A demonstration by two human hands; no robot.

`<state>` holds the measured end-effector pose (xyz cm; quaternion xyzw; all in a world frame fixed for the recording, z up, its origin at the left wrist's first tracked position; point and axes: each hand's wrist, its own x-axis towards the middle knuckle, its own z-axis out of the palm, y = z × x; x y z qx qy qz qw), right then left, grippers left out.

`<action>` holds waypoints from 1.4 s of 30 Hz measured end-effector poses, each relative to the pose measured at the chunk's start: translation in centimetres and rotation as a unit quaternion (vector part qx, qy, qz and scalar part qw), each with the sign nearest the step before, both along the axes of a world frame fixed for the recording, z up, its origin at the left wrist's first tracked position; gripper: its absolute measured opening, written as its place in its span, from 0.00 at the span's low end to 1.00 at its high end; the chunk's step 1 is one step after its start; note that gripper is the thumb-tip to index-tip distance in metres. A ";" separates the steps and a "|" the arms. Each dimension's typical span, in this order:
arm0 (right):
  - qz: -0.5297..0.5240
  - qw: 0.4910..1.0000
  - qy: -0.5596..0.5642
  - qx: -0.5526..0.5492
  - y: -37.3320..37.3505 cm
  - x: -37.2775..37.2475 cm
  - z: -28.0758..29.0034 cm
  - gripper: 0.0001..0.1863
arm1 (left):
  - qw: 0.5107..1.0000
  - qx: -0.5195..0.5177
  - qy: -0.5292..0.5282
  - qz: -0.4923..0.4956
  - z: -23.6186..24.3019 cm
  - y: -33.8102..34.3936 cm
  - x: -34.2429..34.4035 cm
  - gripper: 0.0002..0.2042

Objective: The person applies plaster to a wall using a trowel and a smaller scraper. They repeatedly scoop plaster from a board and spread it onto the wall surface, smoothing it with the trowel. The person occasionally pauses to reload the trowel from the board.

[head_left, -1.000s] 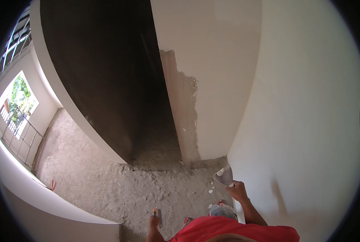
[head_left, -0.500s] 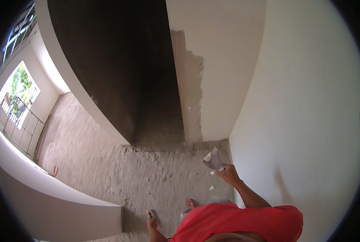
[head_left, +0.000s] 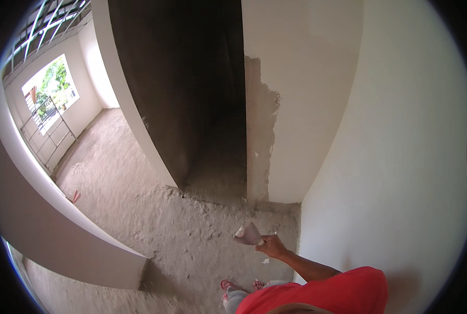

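My right hand [head_left: 273, 246] is closed round the handle of a wide putty knife [head_left: 249, 234], held out over the rough floor. Whitish filler clings to part of its blade. Beyond it stands a beige wall section [head_left: 306, 115]. A darker, ragged-edged coat [head_left: 259, 136] runs down that section's left edge, beside the dark doorway [head_left: 212, 104]. The blade is apart from the wall. My left hand is out of view.
Rough cement floor [head_left: 191, 230] spreads below, with white bits [head_left: 266, 260] near my feet [head_left: 228, 286]. A pale wall [head_left: 390, 157] rises close on the right. A low wall end [head_left: 134, 272] juts in at left. Farther off are a window opening [head_left: 53, 91] and a metal frame [head_left: 53, 136].
The view has swung, so the doorway and walls sit farther right. My right hand with the putty knife moved left and lower. My left hand, holding an orange-marked tool, has left the picture.
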<state>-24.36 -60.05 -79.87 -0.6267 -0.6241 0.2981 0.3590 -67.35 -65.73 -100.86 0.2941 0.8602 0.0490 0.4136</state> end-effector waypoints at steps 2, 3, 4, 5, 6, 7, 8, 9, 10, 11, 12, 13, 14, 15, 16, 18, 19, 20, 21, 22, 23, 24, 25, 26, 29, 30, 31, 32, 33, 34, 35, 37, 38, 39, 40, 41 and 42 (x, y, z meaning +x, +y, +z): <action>0.033 0.999 -0.013 -0.002 -0.2 -1.0 0.2 0.19 | 1.000 0.010 0.000 0.016 0.3 -1.2 0.3 0.15; 0.048 0.999 -0.017 0.001 -0.3 -1.4 0.1 0.19 | 0.999 0.014 -0.001 0.030 0.4 -2.3 0.1 0.15; 0.066 0.998 -0.017 0.001 -0.6 -2.3 0.1 0.19 | 0.998 0.020 0.002 0.053 0.3 -4.4 -0.8 0.15; 0.089 0.996 -0.017 0.002 -0.9 -3.2 0.2 0.19 | 0.997 0.025 0.004 0.076 0.3 -6.7 -1.8 0.16; 0.100 0.995 0.002 -0.003 -1.0 -4.3 0.5 0.18 | 0.994 0.034 0.009 0.104 0.3 -9.1 -2.8 0.16; 0.125 0.992 0.018 -0.017 -0.8 -5.0 0.9 0.18 | 0.989 0.038 0.010 0.142 0.1 -12.6 -3.4 0.16; 0.159 0.986 0.029 -0.039 -1.2 -6.1 0.9 0.18 | 0.982 0.038 0.010 0.182 -0.2 -17.1 -3.6 0.16; 0.157 0.987 0.018 -0.036 -0.8 -6.6 0.6 0.17 | 0.977 0.041 0.010 0.209 -0.9 -20.6 -3.5 0.16; 0.150 0.988 0.010 -0.047 -1.5 -6.5 -0.7 0.16 | 0.974 0.038 0.014 0.223 -1.9 -24.2 -3.8 0.16; 0.168 0.985 -0.041 -0.014 -2.4 -5.9 -2.2 0.15 | 0.969 0.035 0.020 0.242 -1.6 -27.7 -3.4 0.16; 0.205 0.976 -0.076 0.015 -3.2 -5.9 -3.6 0.13 | 0.962 0.018 0.038 0.269 -0.4 -31.4 -2.9 0.17; 0.213 0.973 -0.023 -0.086 -3.8 -7.3 -1.2 0.13 | 0.949 0.015 0.050 0.311 0.0 -34.7 -1.8 0.17; 0.218 0.960 0.040 -0.174 -5.7 -9.5 2.7 0.09 | 0.935 0.008 0.052 0.350 -0.4 -37.8 -0.4 0.17; 0.270 0.951 0.049 -0.142 -6.4 -10.0 1.1 0.08 | 0.925 0.002 0.045 0.376 -0.3 -39.7 0.8 0.17; 0.328 0.934 0.074 -0.118 -6.4 -10.7 -0.1 0.07 | 0.909 0.003 -0.020 0.417 -2.4 -43.7 1.7 0.10; 0.376 0.910 0.086 -0.150 -7.2 -12.5 -0.8 0.06 | 0.905 0.016 0.002 0.425 2.9 -42.9 5.9 0.15; 0.357 0.913 0.100 -0.170 -5.5 -10.2 1.3 0.06 | 0.902 -0.011 0.014 0.431 7.1 -40.0 8.4 0.15; 0.377 0.901 0.102 -0.187 -3.9 -8.1 2.2 0.06 | 0.894 -0.047 0.030 0.444 11.1 -38.7 12.1 0.16; 0.407 0.885 0.108 -0.199 -3.3 -8.0 2.4 0.06 | 0.877 -0.062 0.042 0.475 13.8 -39.4 14.7 0.16; 0.431 0.872 0.109 -0.205 -2.6 -7.8 2.6 0.06 | 0.861 -0.072 0.047 0.501 15.3 -39.6 17.2 0.16; 0.466 0.853 0.106 -0.210 -2.1 -7.8 3.2 0.07 | 0.847 -0.079 0.048 0.524 16.0 -39.6 19.3 0.16; 0.499 0.833 0.102 -0.214 -1.7 -7.8 4.0 0.07 | 0.832 -0.084 0.057 0.546 15.8 -40.3 21.7 0.17; 0.534 0.810 0.096 -0.221 -1.1 -8.2 2.0 0.08 | 0.814 -0.091 0.062 0.570 12.6 -41.4 24.6 0.17; 0.573 0.796 0.071 -0.181 0.1 -8.6 0.6 0.08 | 0.804 -0.092 0.063 0.584 11.3 -41.3 26.7 0.17; 0.665 0.742 -0.022 -0.077 2.7 -10.7 -2.7 0.12 | 0.742 -0.074 0.086 0.661 8.9 -40.6 32.5 0.17; 0.689 0.722 -0.021 -0.065 3.3 -11.0 -2.5 0.11 | 0.707 -0.070 0.064 0.701 7.9 -40.3 34.9 0.17; 0.713 0.699 -0.013 -0.055 3.5 -11.6 -1.6 0.10 | 0.695 -0.064 0.066 0.713 6.6 -40.4 37.9 0.17; 0.735 0.676 -0.005 -0.046 3.4 -13.1 -0.9 0.10 | 0.677 -0.072 0.071 0.729 5.7 -40.4 40.2 0.17; 0.756 0.653 -0.016 -0.037 3.8 -14.5 -1.4 0.10 | 0.661 -0.081 0.079 0.742 5.0 -40.1 42.4 0.17; 0.778 0.627 -0.030 -0.030 4.5 -15.5 -2.5 0.11 | 0.642 -0.091 0.083 0.756 4.2 -39.3 44.6 0.17; 0.795 0.604 -0.054 -0.020 4.9 -16.1 -2.7 0.11 | 0.621 -0.087 0.057 0.777 4.1 -37.8 46.1 0.17; 0.808 0.580 -0.083 -0.057 4.4 -18.0 -2.3 0.11 | 0.575 -0.080 0.001 0.814 4.4 -35.5 49.0 0.17; 0.813 0.569 -0.098 -0.075 2.7 -19.9 -1.2 0.12 | 0.569 -0.082 -0.024 0.818 4.1 -36.1 49.3 0.17; 0.828 0.551 -0.087 -0.060 1.1 -21.4 -1.1 0.11 | 0.564 -0.083 -0.050 0.820 4.0 -37.0 49.9 0.17; 0.831 0.542 -0.097 -0.078 -0.2 -22.4 -1.2 0.11 | 0.556 -0.084 -0.075 0.823 3.4 -37.3 51.3 0.17; 0.835 0.532 -0.102 -0.101 -1.7 -23.5 -1.3 0.11 | 0.594 -0.101 -0.094 0.792 1.7 -38.4 53.6 0.17; 0.838 0.521 -0.102 -0.129 -3.4 -24.6 -1.5 0.11 | 0.630 -0.124 -0.108 0.758 -0.5 -40.2 55.9 0.17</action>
